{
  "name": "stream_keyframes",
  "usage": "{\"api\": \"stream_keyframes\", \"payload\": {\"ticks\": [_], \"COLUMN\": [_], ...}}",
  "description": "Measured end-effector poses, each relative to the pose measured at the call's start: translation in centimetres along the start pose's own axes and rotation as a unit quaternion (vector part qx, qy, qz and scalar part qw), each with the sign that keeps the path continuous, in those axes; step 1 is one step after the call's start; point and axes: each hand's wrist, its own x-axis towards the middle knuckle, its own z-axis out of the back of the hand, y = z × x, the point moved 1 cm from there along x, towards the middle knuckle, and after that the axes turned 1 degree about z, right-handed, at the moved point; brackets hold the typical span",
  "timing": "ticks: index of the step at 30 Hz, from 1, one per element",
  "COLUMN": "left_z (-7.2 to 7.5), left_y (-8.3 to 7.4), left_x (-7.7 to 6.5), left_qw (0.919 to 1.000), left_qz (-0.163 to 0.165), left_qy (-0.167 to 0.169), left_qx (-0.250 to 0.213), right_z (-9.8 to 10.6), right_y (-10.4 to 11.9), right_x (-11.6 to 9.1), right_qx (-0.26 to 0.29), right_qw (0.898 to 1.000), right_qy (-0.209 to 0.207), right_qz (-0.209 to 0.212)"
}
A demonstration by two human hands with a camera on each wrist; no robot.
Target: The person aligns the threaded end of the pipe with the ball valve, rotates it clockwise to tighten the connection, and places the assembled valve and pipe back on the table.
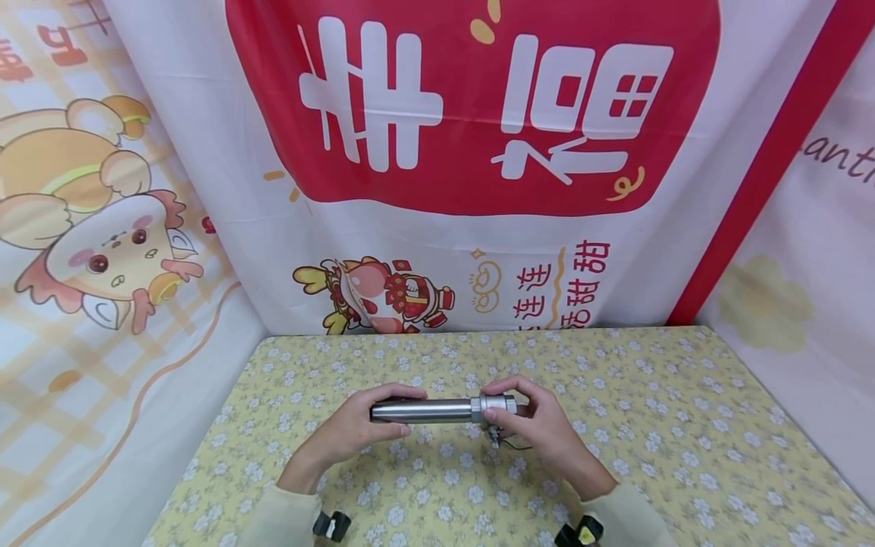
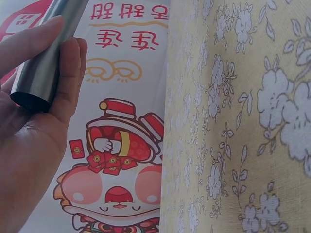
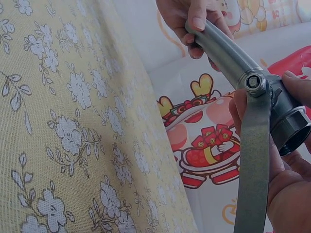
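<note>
A smooth metal pipe [image 1: 437, 411] lies roughly level just above the table, joined at its right end to a ball valve [image 3: 284, 111]. My left hand [image 1: 358, 419] grips the pipe's left end, thumb on the near side and fingers on the far side. In the left wrist view the pipe's [image 2: 41, 73] end sits against the palm. My right hand [image 1: 545, 422] holds the valve body between thumb and fingers. From the valve, a flat metal lever [image 3: 255, 160] hangs on its nut, and the valve's outer opening faces away from the pipe.
Underneath is a table with a yellow floral cloth [image 1: 307, 456]. A white printed curtain [image 1: 451, 228] with a red patch stands behind it, and more printed cloth [image 1: 198, 251] hangs at the left. Each wrist wears a black strap [image 1: 332, 526].
</note>
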Motion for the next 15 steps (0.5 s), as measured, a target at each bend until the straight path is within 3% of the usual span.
{"api": "stream_keyframes", "payload": {"ticks": [8, 15], "left_z": [-0.07, 0.05], "left_y": [-0.04, 0.08], "left_x": [-0.03, -0.05], "left_qw": [0.9995, 1.0], "left_qz": [-0.004, 0.007], "left_qy": [0.0, 0.003], "left_qx": [0.03, 0.005], "right_z": [0.03, -0.01], "right_y": [-0.1, -0.1], "right_x": [-0.01, 0.05], "right_qx": [0.003, 0.003], "right_qw": [1.0, 1.0], "right_qy": [0.0, 0.003], "right_qz": [-0.003, -0.008]}}
